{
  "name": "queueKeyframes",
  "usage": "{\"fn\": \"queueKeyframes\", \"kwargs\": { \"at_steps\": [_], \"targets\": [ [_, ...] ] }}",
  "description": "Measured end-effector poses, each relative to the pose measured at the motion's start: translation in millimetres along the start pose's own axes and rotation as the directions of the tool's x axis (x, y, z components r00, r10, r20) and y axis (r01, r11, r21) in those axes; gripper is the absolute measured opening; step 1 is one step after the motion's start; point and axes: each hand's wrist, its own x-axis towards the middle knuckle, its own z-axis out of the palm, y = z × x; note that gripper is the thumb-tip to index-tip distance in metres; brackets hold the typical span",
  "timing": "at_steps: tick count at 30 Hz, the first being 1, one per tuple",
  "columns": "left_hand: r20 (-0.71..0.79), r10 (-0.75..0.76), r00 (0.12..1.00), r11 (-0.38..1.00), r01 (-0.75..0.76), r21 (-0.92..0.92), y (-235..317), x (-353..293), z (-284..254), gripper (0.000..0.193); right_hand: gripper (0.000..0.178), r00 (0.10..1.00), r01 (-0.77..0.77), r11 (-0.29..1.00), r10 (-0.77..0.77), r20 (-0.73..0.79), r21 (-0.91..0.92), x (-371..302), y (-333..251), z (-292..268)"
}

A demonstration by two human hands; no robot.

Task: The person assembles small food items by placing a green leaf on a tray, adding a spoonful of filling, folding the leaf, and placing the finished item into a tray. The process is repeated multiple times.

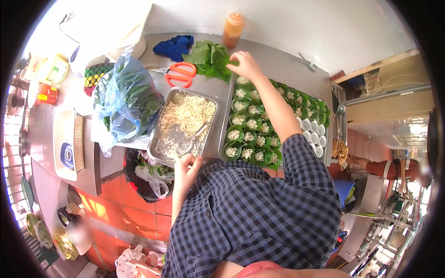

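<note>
Leaf pile (208,56): at twelve o'clock on the counter (287,62), presumably for easy reach. Right hand (245,66) at its edge, fingertips bunched; whether clamped on a leaf, cannot tell. Chopped-food tray (172,131) at seven o'clock from the pile; left hand (187,167) at its near rim, fingers curled, grip unclear, perhaps steadying.

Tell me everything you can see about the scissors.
The scissors have two orange, plastic-looking looped handles and grey metallic blades. They lie on the counter, handles spread apart, blades pointing left toward the blue bag. The handles sit beside the green leaves; whether they touch is unclear. Nobody is holding them.
</note>
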Motion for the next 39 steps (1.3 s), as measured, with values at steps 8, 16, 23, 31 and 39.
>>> {"fn": "queueKeyframes", "kwargs": {
  "at_steps": [8,16,23,31,39],
  "targets": [
    [-0.122,-0.122,0.985,0.979,0.1,-0.176,-20,-26,-10,0.036,0.031,0.914,-0.104,0.985,0.148,0.377,-0.135,49,16,44],
    [-0.161,-0.153,0.975,0.913,0.077,-0.401,-19,-17,-9,0.02,0.015,0.986,-0.018,0.935,0.075,-0.148,0.353,-9,-84,-17],
    [-0.236,-0.023,0.972,0.797,-0.125,-0.591,9,1,0,0.043,0.021,0.876,0.285,0.825,-0.431,0.217,0.489,-134,-222,-14],
    [-0.293,-0.214,0.932,0.579,-0.121,-0.806,0,-7,-14,0.027,0.041,0.918,-0.259,0.563,-0.109,0.382,0.785,-142,-206,10],
    [-0.201,-0.335,0.92,0.396,-0.056,-0.916,-23,-9,-13,0.024,0.031,0.742,-0.62,0.177,-0.183,0.645,0.764,-149,-222,10]
  ]
}}
